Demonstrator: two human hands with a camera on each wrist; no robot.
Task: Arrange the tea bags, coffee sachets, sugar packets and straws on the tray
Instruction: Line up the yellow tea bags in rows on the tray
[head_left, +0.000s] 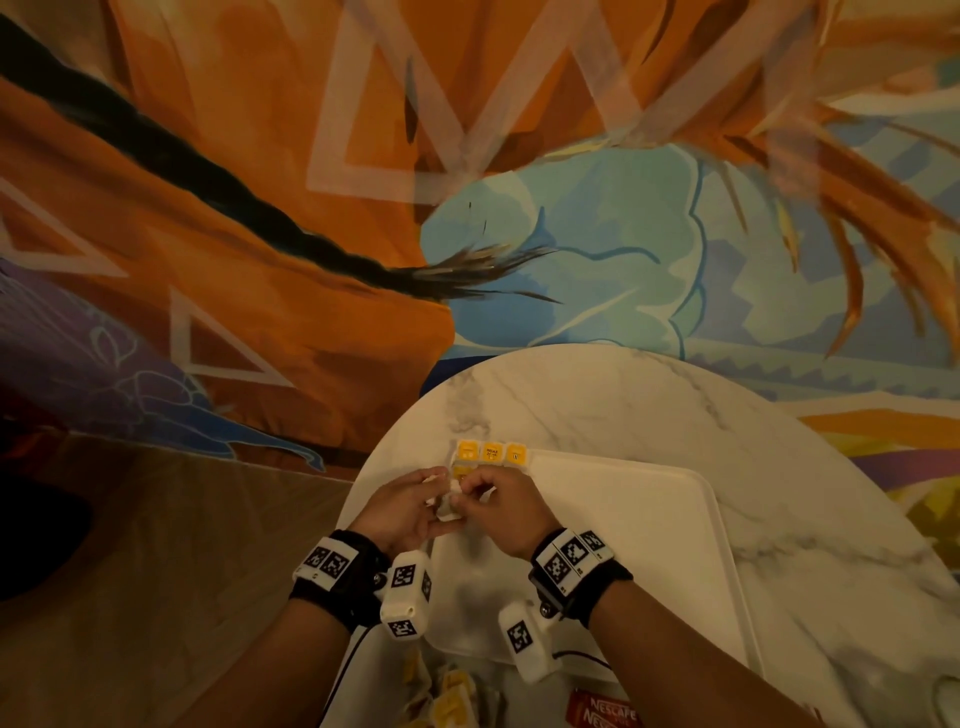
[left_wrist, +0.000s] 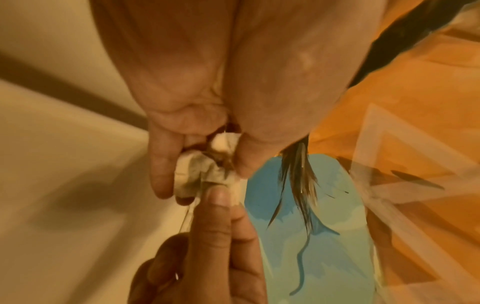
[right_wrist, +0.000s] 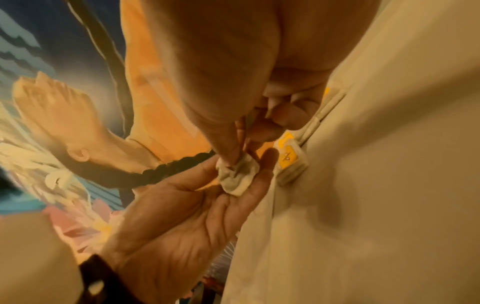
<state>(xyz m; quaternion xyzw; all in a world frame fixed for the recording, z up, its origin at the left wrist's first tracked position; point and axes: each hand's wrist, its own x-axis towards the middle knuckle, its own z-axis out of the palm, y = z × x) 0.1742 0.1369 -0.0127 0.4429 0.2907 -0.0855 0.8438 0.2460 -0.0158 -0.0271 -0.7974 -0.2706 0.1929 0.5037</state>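
Note:
A small crumpled white tea bag (head_left: 451, 501) is held between both hands over the near-left part of the white tray (head_left: 623, 525). My left hand (head_left: 439, 500) pinches it between thumb and fingers, as the left wrist view shows the tea bag (left_wrist: 205, 170). My right hand (head_left: 470, 493) pinches the same tea bag (right_wrist: 237, 174) from above with thumb and forefinger, over the left palm (right_wrist: 182, 216). A row of yellow-labelled tea bags (head_left: 491, 452) lies at the tray's far left corner, and one such tea bag (right_wrist: 289, 158) shows in the right wrist view.
The tray sits on a round white marble table (head_left: 597, 395). Loose yellow tea bags (head_left: 452, 696) and red Nescafe sachets (head_left: 602, 712) lie on the table near me. A painted mural fills the background, with brown floor at the left.

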